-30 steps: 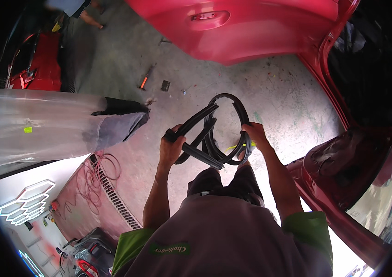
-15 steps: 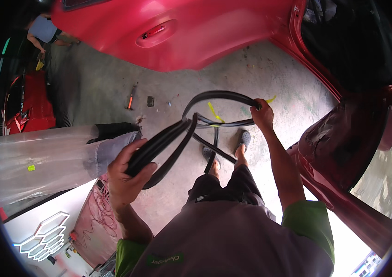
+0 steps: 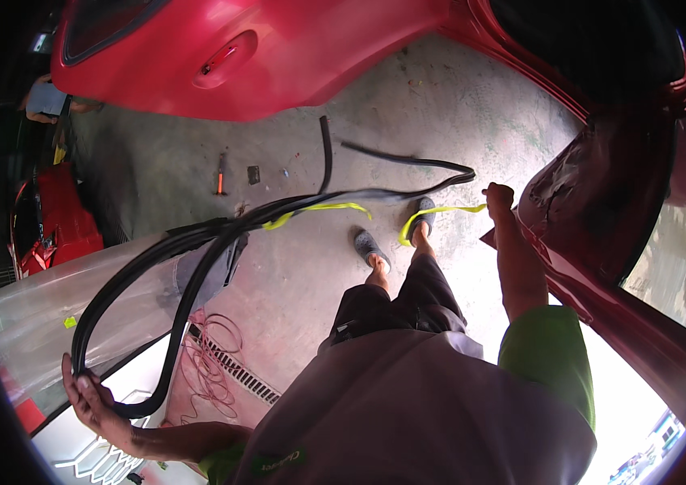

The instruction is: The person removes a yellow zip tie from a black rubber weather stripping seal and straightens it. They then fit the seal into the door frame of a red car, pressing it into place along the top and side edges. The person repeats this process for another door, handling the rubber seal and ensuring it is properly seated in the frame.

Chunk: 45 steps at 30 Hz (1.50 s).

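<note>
Long black rubber weatherstrip, folded into loops, hangs from my left hand, which is closed around its bend at the lower left. The strip's loose far ends spread out above the concrete floor. One yellow tape clings to the strip near its middle and trails off to the right. Over on the right side, my right hand is closed on the end of another yellow tape, which dangles past my right shoe. That hand is apart from the weatherstrip.
A red car body panel spans the far side, and dark red panels stand at the right. A plastic-wrapped long piece lies at left. On the floor are an orange-handled hammer and a coiled hose. Another person crouches far left.
My left hand has swung out to the lower left with the weatherstrip. The right hand has let go of the strip, moved right, and now pulls out yellow tape. The loops have opened and stretched.
</note>
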Each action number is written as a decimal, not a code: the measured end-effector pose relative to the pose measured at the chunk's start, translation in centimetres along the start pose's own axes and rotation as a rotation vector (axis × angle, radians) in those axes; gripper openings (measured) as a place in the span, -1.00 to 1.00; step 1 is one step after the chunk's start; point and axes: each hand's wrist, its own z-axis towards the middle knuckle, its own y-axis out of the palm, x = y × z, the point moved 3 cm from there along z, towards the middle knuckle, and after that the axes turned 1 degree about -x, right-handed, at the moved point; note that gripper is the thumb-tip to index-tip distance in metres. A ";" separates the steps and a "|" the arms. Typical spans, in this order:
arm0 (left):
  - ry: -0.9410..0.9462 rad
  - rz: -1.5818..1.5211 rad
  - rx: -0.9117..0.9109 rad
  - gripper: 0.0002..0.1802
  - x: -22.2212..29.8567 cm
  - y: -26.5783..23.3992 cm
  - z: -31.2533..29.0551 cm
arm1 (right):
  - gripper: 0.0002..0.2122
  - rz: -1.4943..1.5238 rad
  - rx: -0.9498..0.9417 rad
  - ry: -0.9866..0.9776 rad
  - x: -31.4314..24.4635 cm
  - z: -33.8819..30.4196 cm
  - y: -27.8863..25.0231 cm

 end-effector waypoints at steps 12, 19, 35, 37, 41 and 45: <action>0.043 -0.599 -0.227 -0.37 7.1 10.9 0.8 | -0.53 -0.076 -0.860 -0.552 -11.0 -28.8 20.9; 0.139 -0.608 -0.251 -0.34 5.1 3.8 -3.6 | 0.11 -0.213 -0.700 -0.761 -21.0 -43.7 26.2; 0.226 -0.622 -0.134 -0.16 2.1 -1.7 -3.2 | -0.59 0.120 -0.583 -0.967 -21.7 -46.7 34.5; 0.206 -0.558 -0.105 -0.21 0.9 -2.7 -2.0 | -0.79 0.129 -0.671 -1.082 -21.9 -44.7 33.2; 0.064 -0.382 0.041 -0.22 -2.0 -3.9 1.1 | -0.82 0.001 -0.813 -1.218 -23.6 -40.7 26.1; 0.095 -0.129 -0.157 -0.16 -4.0 -1.3 1.5 | -0.84 0.089 -0.142 -1.265 -22.2 -31.1 20.6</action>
